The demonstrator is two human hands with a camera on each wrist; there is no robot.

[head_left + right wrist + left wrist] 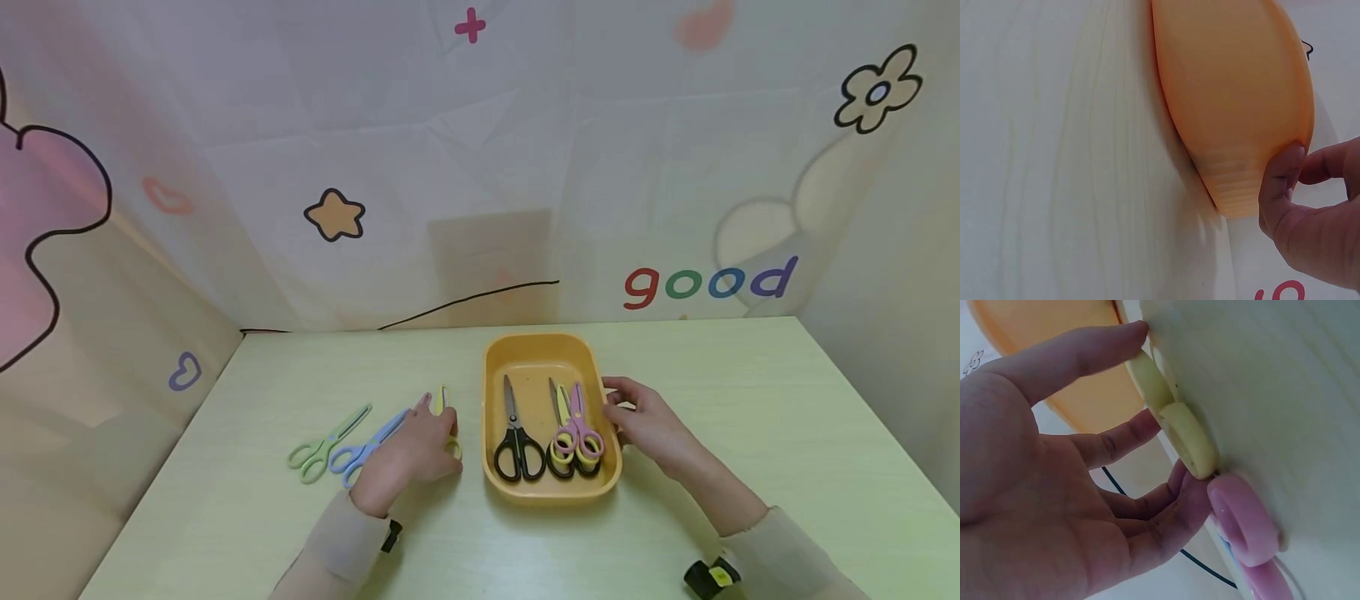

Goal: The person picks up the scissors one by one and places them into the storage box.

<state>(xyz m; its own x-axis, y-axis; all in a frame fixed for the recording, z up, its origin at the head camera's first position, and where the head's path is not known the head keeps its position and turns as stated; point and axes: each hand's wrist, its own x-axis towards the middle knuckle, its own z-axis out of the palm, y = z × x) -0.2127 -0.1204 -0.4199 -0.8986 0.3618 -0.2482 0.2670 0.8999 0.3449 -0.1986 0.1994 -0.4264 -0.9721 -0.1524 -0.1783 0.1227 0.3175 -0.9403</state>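
Observation:
My left hand (420, 442) is at a yellow pair of scissors (441, 398) lying on the table; its thumb and fingers touch the handle rings (1188, 440) from either side, fingers spread. Beside it lie pink scissors (1244, 519), partly covered by the hand, then blue scissors (386, 427) and green scissors (330, 442). My right hand (652, 425) pinches the right wall of a yellow-orange tray (551, 348), thumb on the outside. Inside the tray are black scissors (517, 442) and, to their right, pink scissors (577, 425) piled over yellow scissors (561, 454) and another black pair.
The pale wooden table (750, 417) extends to both sides of the tray. A printed cloth backdrop (337, 275) hangs along its back and sides. Straps with small black devices are on both wrists.

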